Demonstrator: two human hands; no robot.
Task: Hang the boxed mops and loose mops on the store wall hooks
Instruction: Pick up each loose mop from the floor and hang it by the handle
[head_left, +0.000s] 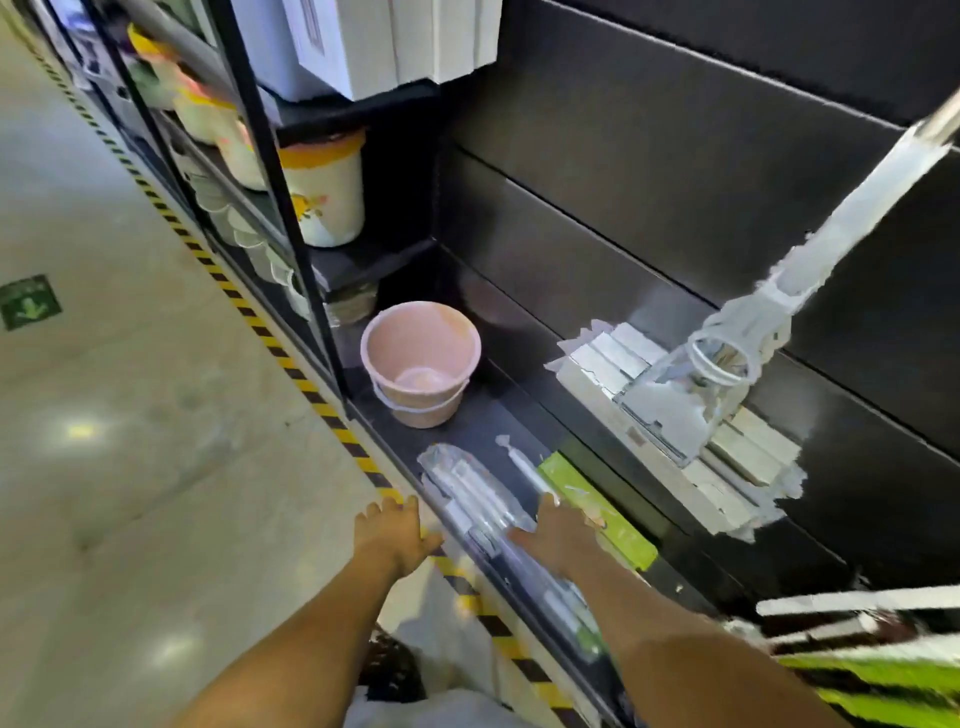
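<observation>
A loose mop in clear wrap hangs against the black wall panel, its flat head low over the bottom shelf. On that shelf lie a plastic-wrapped bundle of white mop parts and a long green mop box with a white handle beside it. My right hand reaches down with fingers spread, touching the green box and the wrapped bundle. My left hand hovers open above the shelf's front edge, holding nothing.
A pink bucket stands on the bottom shelf to the left. Cream bins with orange lids fill the neighbouring rack. Yellow-black tape marks the floor edge. More green boxes show at lower right.
</observation>
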